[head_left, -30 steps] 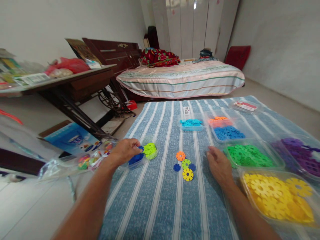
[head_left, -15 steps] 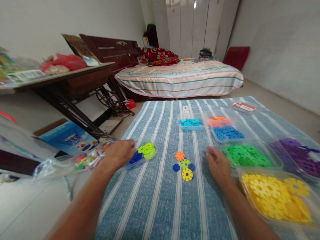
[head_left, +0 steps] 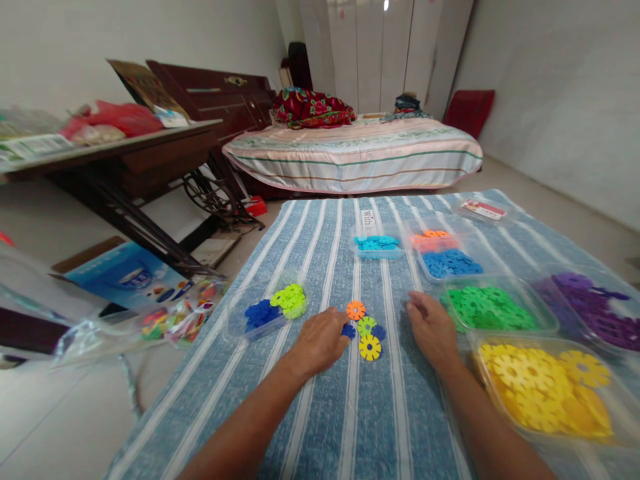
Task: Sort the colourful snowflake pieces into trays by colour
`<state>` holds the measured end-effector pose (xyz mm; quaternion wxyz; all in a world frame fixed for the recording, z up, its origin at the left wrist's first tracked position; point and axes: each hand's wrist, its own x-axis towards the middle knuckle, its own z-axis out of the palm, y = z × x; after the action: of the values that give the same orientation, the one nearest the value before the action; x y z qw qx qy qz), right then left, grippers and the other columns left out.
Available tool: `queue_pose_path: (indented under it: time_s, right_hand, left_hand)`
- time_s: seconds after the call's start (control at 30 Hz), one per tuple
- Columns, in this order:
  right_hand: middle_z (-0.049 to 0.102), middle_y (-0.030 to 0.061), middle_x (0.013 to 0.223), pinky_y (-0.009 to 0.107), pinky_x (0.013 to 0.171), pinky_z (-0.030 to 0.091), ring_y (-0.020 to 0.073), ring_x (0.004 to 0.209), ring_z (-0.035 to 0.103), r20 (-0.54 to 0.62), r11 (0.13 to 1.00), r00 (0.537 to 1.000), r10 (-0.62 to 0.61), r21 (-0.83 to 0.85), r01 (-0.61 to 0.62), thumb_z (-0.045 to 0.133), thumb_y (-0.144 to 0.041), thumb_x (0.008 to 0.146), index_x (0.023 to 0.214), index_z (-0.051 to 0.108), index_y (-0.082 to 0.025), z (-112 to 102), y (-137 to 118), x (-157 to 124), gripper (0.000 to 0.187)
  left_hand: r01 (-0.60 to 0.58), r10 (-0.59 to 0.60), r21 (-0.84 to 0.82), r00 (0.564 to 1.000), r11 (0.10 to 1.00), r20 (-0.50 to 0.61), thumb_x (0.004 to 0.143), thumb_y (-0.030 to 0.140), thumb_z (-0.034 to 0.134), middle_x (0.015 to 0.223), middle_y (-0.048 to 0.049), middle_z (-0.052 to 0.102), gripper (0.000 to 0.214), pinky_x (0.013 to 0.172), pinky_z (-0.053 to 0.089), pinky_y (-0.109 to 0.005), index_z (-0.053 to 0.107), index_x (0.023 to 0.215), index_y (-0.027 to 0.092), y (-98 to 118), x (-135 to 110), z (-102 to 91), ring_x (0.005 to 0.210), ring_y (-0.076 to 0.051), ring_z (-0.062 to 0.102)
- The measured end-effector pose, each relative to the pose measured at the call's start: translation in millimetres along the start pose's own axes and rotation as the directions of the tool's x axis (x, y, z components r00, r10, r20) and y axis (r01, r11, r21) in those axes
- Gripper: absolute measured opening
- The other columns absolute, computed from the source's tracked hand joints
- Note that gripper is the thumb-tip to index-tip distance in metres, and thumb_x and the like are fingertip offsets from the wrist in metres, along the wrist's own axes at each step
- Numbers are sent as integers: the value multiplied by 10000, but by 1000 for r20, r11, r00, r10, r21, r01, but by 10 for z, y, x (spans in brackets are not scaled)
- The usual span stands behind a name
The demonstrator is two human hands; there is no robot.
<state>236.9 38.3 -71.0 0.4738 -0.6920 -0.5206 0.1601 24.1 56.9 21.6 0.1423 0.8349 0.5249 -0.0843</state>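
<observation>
On the striped cloth [head_left: 310, 427] lies a small cluster of flat, notched plastic discs: an orange disc [head_left: 356, 310], a lime disc [head_left: 367, 326], a yellow disc [head_left: 370, 348] and dark blue ones. My left hand [head_left: 323, 339] is at the cluster's left side, its fingers closed and partly covering a dark blue disc [head_left: 349, 331]; whether it grips a piece is hidden. To the right, my right hand [head_left: 434, 328] rests on the cloth, fingers curled together, with nothing visible in it. A clear tub [head_left: 234, 327] at the left holds dark blue and lime discs.
Along the right stand a tub of yellow discs [head_left: 540, 387], green discs [head_left: 493, 309], purple discs [head_left: 595, 313] and blue discs [head_left: 450, 263]. Behind are light blue discs [head_left: 377, 243] and a labelled clear box [head_left: 484, 209]. A bed [head_left: 350, 160] stands beyond; a sewing table [head_left: 150, 143] is left.
My left hand has moved right, from the tub of dark blue and lime discs to the disc cluster. My right hand stays about where it was. The view has shifted slightly.
</observation>
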Motion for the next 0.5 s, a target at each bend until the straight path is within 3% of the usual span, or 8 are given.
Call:
queue_pose_path:
  time_s: [0.3,0.4,0.5]
  right_hand:
    - [684,103,969,400,840,455,227,896,599,-8,1000,1000,-12,-11,12,432,-370,785,1004,661,-152,2,-21,0,385]
    - [685,92,945,396,833,455,223,886,597,-4,1000,1000,-13,-9,13,437,-363,785,1004,660,-160,0,-20,-1,373]
    - [685,80,918,389,825,456,223,879,596,-2,1000,1000,-11,-5,11,439,-360,788,1008,659,-167,-4,-24,2,366]
  left_hand:
    - [37,-39,-264,999,964,-1,715,169,535,693,20,609,61,598,356,-220,586,742,189,-31,68,27,699,-135,564]
    - [-12,9,-303,1000,953,-11,744,185,511,690,16,614,101,610,363,-222,609,765,190,-24,9,-83,698,-137,563]
    - [-17,-9,-264,995,964,-95,799,240,463,772,1,643,172,659,386,-230,629,791,198,-143,-108,-321,750,-148,577]
